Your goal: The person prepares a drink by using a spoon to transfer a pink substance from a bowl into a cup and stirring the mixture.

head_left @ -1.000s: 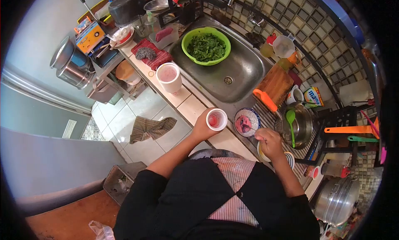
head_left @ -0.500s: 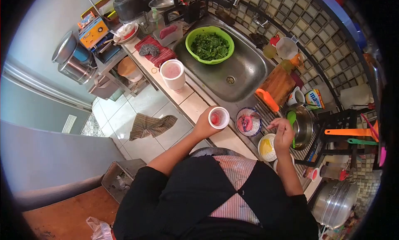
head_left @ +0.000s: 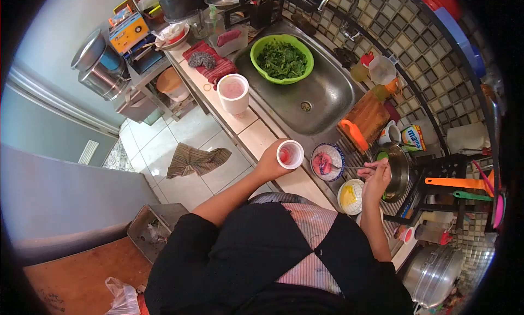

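My left hand is wrapped round a white cup with a little red or pink stuff at its bottom. Between the fingers of my right hand is the handle of a metal spoon, whose far end dips into a patterned bowl. That bowl contains something white with a pink-red mass at one side. Just below it stands a smaller white bowl with yellow stuff inside. A metal pot lies behind my right hand.
A green basket of leafy greens sits in the steel sink. On the tiled counter edge stands a white container with a pinkish top. An orange handle lies by a wooden board.
My right hand has shifted slightly, and the spoon now shows clearly between its fingers, reaching into the patterned bowl. My left hand keeps hold of the cup; the view has moved a little.
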A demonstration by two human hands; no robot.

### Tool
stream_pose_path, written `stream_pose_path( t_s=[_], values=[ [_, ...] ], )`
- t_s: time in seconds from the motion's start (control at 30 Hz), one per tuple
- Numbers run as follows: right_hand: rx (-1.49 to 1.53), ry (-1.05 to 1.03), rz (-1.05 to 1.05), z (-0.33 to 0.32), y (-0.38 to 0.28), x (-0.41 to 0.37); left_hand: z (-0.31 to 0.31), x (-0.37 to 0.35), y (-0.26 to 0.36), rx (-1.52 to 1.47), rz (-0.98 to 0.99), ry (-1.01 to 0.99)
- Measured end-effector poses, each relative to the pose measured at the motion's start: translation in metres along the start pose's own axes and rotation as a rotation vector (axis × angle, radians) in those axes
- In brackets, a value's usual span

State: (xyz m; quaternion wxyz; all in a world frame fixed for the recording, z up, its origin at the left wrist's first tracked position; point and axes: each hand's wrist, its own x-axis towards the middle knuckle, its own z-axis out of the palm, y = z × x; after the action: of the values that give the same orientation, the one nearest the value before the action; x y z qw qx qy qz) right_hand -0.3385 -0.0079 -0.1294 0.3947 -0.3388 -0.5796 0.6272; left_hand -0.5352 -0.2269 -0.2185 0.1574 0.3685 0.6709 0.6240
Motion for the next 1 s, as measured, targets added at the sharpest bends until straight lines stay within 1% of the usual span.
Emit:
stream_pose_path(
  t_s=[0.17, 0.27, 0.33, 0.37, 0.43, 0.5, 0.57, 0.7, 0.77, 0.8, 0.87, 0.9, 1.0],
  values=[
    [0.042, -0.009, -0.018, 0.007, 0.011, -0.005, 0.0, 0.0, 0.0, 0.001, 0.013, -0.013],
    [0.023, -0.053, -0.044, 0.008, 0.018, -0.007, -0.001, 0.001, -0.001, 0.035, 0.021, -0.019],
    [-0.039, -0.194, -0.058, -0.001, 0.023, -0.008, 0.0, 0.0, -0.003, 0.033, 0.018, -0.015],
    [-0.039, -0.196, -0.06, -0.005, 0.022, -0.008, 0.0, 0.0, -0.004, 0.03, 0.015, -0.01],
    [-0.141, -0.191, -0.059, -0.01, 0.015, -0.01, 0.0, 0.001, -0.005, 0.043, 0.017, -0.017],
    [-0.129, -0.182, -0.053, -0.009, 0.008, -0.009, 0.0, 0.001, -0.006, 0.057, 0.02, -0.03],
    [-0.016, -0.082, -0.002, -0.005, 0.004, -0.01, 0.001, 0.001, -0.006, 0.046, 0.013, -0.018],
    [0.013, -0.073, -0.005, 0.002, 0.012, -0.011, 0.0, 0.002, 0.001, 0.062, 0.011, -0.019],
    [-0.026, -0.157, -0.033, 0.001, 0.017, -0.015, 0.0, 0.002, 0.0, 0.075, 0.013, -0.018],
    [-0.022, -0.153, -0.039, -0.003, 0.022, -0.016, -0.001, 0.001, 0.005, 0.062, 0.0, -0.021],
    [-0.235, -0.288, -0.26, -0.014, 0.03, -0.016, -0.001, -0.001, 0.001, 0.054, -0.003, -0.024],
    [-0.234, -0.281, -0.268, -0.015, 0.03, -0.017, 0.0, -0.001, 0.001, 0.043, -0.014, -0.024],
    [-0.159, -0.2, -0.168, -0.012, 0.03, -0.019, 0.0, -0.001, 0.002, 0.066, -0.02, -0.032]
  ],
)
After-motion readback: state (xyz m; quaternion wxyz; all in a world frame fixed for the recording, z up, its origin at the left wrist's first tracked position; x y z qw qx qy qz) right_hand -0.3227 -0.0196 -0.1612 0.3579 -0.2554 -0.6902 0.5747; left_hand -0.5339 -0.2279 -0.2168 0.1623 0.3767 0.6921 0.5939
